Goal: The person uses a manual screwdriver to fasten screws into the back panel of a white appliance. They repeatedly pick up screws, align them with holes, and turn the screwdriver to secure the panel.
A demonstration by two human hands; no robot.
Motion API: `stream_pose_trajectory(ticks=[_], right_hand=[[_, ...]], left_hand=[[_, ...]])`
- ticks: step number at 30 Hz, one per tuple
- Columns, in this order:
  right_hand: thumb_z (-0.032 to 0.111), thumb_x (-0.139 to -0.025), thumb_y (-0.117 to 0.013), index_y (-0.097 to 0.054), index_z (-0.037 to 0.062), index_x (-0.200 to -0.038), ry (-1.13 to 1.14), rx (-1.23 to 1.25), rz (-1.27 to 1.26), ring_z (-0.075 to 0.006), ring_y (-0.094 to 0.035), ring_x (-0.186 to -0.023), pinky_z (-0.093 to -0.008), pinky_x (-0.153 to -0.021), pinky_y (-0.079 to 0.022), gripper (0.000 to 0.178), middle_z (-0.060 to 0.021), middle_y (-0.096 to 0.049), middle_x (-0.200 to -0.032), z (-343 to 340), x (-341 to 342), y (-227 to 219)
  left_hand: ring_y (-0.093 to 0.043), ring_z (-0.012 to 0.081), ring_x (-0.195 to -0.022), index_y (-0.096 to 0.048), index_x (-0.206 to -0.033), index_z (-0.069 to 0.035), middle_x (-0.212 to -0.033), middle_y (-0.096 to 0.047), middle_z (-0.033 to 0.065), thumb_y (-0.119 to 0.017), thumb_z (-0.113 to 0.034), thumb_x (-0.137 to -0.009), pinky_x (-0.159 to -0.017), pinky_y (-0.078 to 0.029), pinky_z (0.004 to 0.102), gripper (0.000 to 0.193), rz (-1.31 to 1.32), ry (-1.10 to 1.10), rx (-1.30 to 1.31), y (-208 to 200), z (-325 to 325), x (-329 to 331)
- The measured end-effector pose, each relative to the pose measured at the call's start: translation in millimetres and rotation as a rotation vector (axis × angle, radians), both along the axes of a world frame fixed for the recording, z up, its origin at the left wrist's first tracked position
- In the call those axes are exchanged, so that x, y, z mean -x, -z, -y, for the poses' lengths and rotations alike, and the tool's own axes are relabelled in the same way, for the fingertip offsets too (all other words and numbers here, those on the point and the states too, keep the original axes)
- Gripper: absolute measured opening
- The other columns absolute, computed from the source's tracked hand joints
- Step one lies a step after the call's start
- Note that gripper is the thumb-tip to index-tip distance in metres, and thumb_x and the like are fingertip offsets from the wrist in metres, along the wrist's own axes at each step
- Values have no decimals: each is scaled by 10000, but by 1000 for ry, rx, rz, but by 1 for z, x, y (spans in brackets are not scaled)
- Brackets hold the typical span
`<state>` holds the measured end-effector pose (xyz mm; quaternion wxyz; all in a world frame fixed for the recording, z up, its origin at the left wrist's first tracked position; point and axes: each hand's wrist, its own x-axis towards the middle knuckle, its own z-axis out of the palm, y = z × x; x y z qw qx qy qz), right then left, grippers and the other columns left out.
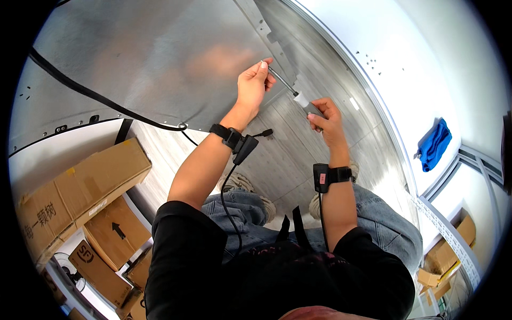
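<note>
My right hand (326,121) is closed round the grey and white handle of a screwdriver (302,100). Its metal shaft slants up and left to my left hand (253,85), where thumb and fingers pinch together at the tip. Anything small between those fingertips is too hidden to make out. Both hands are in the air, the left one in front of the edge of a large shiny metal panel (160,58). Along that panel's right side runs a metal strip with holes (261,26).
A thick black cable (96,95) crosses the panel. Cardboard boxes (114,229) are stacked at lower left. On the white surface at right lie several small screws (369,63) and a blue cloth (434,145). Wired black wrist straps (234,140) are on both my forearms.
</note>
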<state>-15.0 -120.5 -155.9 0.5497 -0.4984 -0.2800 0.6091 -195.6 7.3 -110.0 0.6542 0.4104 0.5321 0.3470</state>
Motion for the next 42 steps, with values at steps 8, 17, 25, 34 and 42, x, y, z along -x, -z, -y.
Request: stream_pose_trajectory(ticks=[8, 17, 25, 34, 42], right_hand=[[66, -749, -692, -547, 55, -994, 34, -17, -41, -65, -507, -537, -195, -438, -333, 285, -38, -587, -775, 0, 4, 9], [50, -750, -681, -537, 44, -1019, 63, 8, -111, -73, -516, -535, -197, -433, -334, 304, -47, -590, -789, 0, 4, 24], [32, -765, -662, -536, 41, -1016, 109, 67, -49, -78, -517, -540, -209, -436, -343, 281, -51, -594, -808, -8, 7, 29], [46, -771, -663, -544, 44, -1037, 173, 130, 4, -80, -523, -561, -213, -456, -351, 291, -49, -611, -847, -41, 26, 21], [36, -779, -661, -549, 58, -1043, 184, 121, -15, -87, -530, -574, -219, -487, -377, 287, -44, -606, -843, -53, 36, 36]], left_hand=[[-501, 72, -666, -618, -1123, -49, -726, -594, -19, -429, -265, -992, -643, -416, 232, 316, 87, 77, 72, -1, -9, 4], [-566, 108, -797, -607, -1128, -22, -846, -641, 24, -437, -307, -987, -748, -426, 264, 360, -204, 32, -102, 30, -3, 6], [-604, 172, -1011, -625, -1126, -20, -1047, -664, 96, -465, -335, -973, -878, -410, 283, 385, -221, -67, -106, 44, -43, 26], [-612, 215, -993, -669, -1003, 56, -1027, -671, 128, -522, -395, -941, -929, -439, 333, 478, -174, -212, -167, 55, -73, 32], [-635, 207, -905, -689, -920, 64, -944, -685, 123, -540, -408, -931, -875, -470, 325, 494, -220, -293, -229, 61, -72, 27]])
